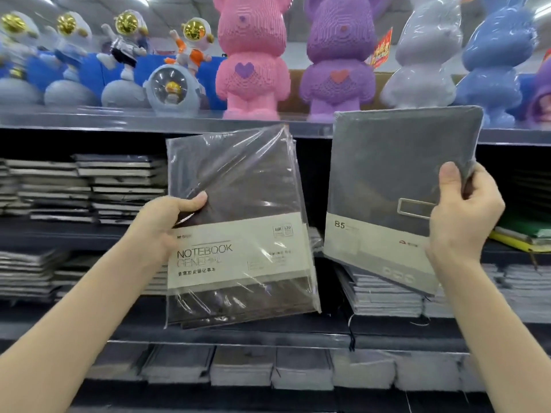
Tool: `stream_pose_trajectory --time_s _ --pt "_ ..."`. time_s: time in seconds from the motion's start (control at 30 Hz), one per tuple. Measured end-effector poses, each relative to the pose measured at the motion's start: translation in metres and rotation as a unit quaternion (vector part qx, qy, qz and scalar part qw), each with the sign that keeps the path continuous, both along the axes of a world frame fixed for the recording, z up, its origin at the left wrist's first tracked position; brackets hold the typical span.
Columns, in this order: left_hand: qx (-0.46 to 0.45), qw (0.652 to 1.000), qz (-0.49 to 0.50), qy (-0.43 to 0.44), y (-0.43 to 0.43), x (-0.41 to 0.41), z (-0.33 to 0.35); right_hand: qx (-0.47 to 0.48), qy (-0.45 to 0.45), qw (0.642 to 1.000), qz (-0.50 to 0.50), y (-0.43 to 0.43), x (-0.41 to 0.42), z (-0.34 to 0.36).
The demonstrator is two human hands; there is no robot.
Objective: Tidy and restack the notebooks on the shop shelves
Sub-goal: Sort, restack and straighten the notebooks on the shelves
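Shop shelves [89, 119], stacked notebooks [119, 186], toy figures [250, 55]

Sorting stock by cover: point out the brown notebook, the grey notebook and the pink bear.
brown notebook [238, 180], head view, upper part of its cover.
grey notebook [396, 168], head view, middle of its cover.
pink bear [250, 90], head view, its belly.

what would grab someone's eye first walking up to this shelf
Two notebooks held up mid-frame: the left hand grips a brown notebook in clear wrap, and the right hand grips a grey notebook beside it. Above them on the top shelf stand a pink bear and a purple bear.
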State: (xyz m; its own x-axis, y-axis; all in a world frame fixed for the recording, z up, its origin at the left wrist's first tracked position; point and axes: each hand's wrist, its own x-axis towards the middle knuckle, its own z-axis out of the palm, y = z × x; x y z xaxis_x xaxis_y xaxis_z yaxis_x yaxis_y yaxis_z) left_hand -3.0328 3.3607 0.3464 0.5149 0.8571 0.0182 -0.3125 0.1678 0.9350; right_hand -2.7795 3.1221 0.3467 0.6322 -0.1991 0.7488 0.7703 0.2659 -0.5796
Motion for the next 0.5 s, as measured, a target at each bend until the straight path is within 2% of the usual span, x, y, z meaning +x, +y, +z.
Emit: stream_pose_trajectory --time_s 0.23,0.5 --pt "-0.042 0.991 0.038 0.122 -0.009 0.007 -0.014 0.0 0.011 1.0 0.012 -0.006 -0.005 -0.006" --pt "-0.043 0.985 -0.007 0.168 0.016 0.063 -0.008 -0.001 0.011 1.0 0.009 -0.006 0.0 -0.009"
